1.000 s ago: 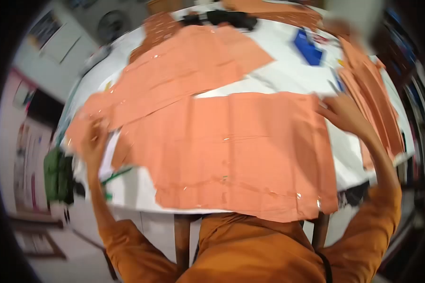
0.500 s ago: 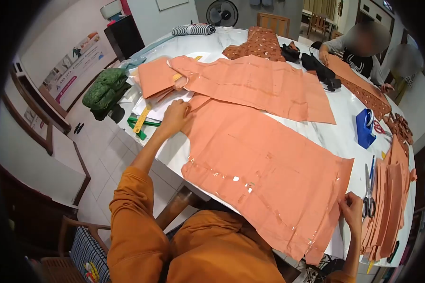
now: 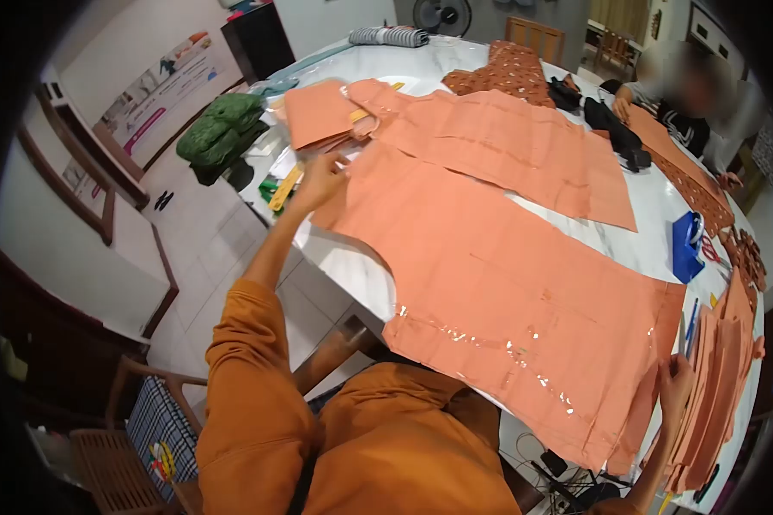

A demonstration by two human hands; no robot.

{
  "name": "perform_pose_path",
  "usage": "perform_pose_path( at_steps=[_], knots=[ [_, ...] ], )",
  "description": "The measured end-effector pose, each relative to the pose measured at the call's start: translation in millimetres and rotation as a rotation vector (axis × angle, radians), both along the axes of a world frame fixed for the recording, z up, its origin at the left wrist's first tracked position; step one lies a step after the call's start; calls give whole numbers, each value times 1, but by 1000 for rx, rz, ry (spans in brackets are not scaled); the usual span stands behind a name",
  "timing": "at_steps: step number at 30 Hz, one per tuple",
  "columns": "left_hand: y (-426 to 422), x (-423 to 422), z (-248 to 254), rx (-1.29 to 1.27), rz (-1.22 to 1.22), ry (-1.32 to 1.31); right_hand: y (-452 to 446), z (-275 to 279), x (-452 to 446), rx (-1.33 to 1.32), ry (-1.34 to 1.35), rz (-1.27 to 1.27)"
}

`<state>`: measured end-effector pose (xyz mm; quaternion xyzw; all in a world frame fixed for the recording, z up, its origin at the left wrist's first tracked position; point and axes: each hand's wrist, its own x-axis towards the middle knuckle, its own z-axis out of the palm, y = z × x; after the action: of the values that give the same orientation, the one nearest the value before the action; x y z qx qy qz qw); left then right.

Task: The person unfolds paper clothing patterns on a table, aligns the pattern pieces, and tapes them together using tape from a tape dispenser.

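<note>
A large orange paper sewing pattern (image 3: 507, 249), patched with shiny clear tape, lies across the near side of the white table (image 3: 352, 270). My left hand (image 3: 322, 182) pinches its upper left end, fingers closed. At its lower right edge, my right hand (image 3: 674, 386) has closed fingers on the paper. The pattern's near edge hangs past the table edge. Another orange pattern piece (image 3: 507, 142) lies just behind it, partly touching. Near my left hand are a yellow ruler (image 3: 285, 189) and a stack of orange pieces (image 3: 318, 116).
Right of my right hand lies a pile of orange strips (image 3: 713, 378). Behind it stand a blue tape dispenser (image 3: 687, 249) and red scissors (image 3: 710, 250). A green bundle (image 3: 223, 129) sits at the left edge; brown printed fabric (image 3: 507, 73) lies at the back. Another person's hand (image 3: 623, 105) rests across the table.
My view has shifted, so the table appears further right and down. The front pattern has slid slightly rightward with both hands on it, and my right hand now covers most of the dark-handled scissors.
</note>
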<state>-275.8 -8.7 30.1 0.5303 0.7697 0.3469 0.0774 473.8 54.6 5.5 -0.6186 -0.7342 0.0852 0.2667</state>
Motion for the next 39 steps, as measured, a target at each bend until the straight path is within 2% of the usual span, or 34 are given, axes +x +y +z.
perform_pose_path(
  at_steps=[1, 2, 3, 5, 6, 8, 9, 10, 12, 13, 15, 17, 20, 25, 31, 35, 36, 37, 39],
  knots=[
    [-5, 11, 0, 62, 34, 216, 0, 0, -6, 53, -54, 3],
    [-10, 22, -2, 120, 67, 433, -8, 12, -18, -41, -163, -66],
    [-15, 36, -3, 176, 97, 652, -13, 11, -25, 130, -308, -35],
    [-23, 82, 2, 285, -20, 534, -25, 4, -37, 487, -582, 26],
    [-25, 109, 6, 189, -172, 510, -35, 11, -58, 379, -508, 69],
    [-20, 164, -28, 221, -321, 418, -64, 29, -110, 153, -373, 153],
    [-23, 194, -28, 203, -420, 524, -72, 28, -123, 35, -383, 289],
    [-26, 208, -30, 142, -440, 540, -94, 51, -159, -157, -312, 343],
    [-23, 229, -35, 29, -499, 567, -99, 45, -165, -300, -361, 488],
    [-21, 225, -46, -30, -438, 565, -100, 41, -164, -378, -382, 557],
    [-17, 195, -68, -154, -325, 565, -93, 37, -149, -377, -442, 514],
    [-23, 164, -68, -213, -218, 632, -91, 34, -127, -362, -486, 487],
    [-32, 113, -68, -179, -247, 650, -88, 24, -110, -300, -488, 455],
    [-39, 118, -51, -205, -244, 581, -86, 16, -84, -252, -475, 296],
    [-40, 124, -47, -190, -209, 639, -103, 33, -43, -287, -381, 106],
    [-40, 119, -49, -50, -226, 624, -117, 26, -28, -206, -357, 9],
    [-41, 120, -48, 25, -230, 498, -121, 20, -29, -132, -526, -23],
    [-44, 119, -46, 95, -231, 374, -125, 20, -33, -140, -585, -63],
    [-49, 107, -44, 152, -113, 486, -133, 26, -50, -83, -585, -57]
  ],
)
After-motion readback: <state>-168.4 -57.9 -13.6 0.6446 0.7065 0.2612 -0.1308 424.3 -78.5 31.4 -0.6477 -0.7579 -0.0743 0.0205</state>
